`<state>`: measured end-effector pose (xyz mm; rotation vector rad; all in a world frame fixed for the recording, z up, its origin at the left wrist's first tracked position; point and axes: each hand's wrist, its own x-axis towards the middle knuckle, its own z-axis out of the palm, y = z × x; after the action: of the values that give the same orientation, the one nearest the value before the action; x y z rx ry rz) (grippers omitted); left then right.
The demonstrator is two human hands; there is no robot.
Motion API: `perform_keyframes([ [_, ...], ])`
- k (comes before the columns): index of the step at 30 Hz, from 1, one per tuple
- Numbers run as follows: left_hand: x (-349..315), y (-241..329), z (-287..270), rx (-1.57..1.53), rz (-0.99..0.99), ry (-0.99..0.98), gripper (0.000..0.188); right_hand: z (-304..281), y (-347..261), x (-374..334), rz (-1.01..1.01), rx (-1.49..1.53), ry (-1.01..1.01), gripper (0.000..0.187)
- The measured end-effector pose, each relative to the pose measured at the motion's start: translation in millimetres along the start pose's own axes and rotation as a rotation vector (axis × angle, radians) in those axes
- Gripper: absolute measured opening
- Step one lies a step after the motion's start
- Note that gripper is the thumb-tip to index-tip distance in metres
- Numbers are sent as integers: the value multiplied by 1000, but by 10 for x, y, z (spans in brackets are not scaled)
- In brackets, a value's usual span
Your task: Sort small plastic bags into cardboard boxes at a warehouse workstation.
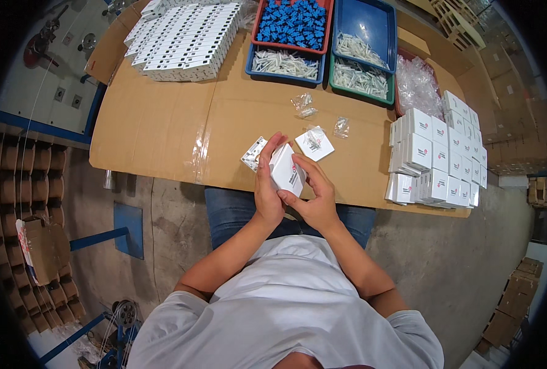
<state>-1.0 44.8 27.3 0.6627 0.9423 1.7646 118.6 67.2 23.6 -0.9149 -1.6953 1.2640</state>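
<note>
Two bare hands share one white square cardboard box (287, 169), held just above the near edge of the brown cardboard worktop (150, 123). Left hand (267, 194): fingers nearly straight, close together, lying along the box's left side with the tips at its upper edge; its thumb cannot be made out. Right hand (320, 203): half-curled, fingertips against the right side, thumb laid across the lower edge. Grip is two-sided — box clasped between both hands, tilted, broad face turned up.

Markings: a small red emblem and dark lettering on the broad face, partly covered by the fingers. Similar red-and-dark print repeats on the stacked white boxes (436, 157) at the worktop's right side.

Held box: plain white otherwise, crisp-edged, apparently closed; its far side is hidden by the left hand.

Nearby: a white plate with dark openings (253, 154) lies just left of the left hand; a flat white square box (324, 150) lies beyond the right hand — a small clear bag of pale pieces (313, 139) on top. Two further clear bags, one near the centre (304, 106), one to its right (341, 127). Farther back, a red tray (289, 48) of blue parts and a green tray (362, 96) of pale slender pieces.
</note>
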Motion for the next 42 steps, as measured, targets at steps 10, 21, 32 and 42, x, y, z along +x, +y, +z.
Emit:
perform_keyframes([
  [10, -14, 110, -10, 181, 23, -299, 81, -230, 110, 158, 394, 468, 108, 36],
  [21, -171, 52, 195, 243, -2, -528, 76, -214, 205, 233, 17, 79, 420, 52],
  [32, -186, -301, 119, 257, -347, -35, 29, -620, 265, -3, 143, 7, 378, 25],
  [42, -223, -817, 437, 381, -556, -439, 43, -1168, 475, -1200, 686, 600, 485, 28],
])
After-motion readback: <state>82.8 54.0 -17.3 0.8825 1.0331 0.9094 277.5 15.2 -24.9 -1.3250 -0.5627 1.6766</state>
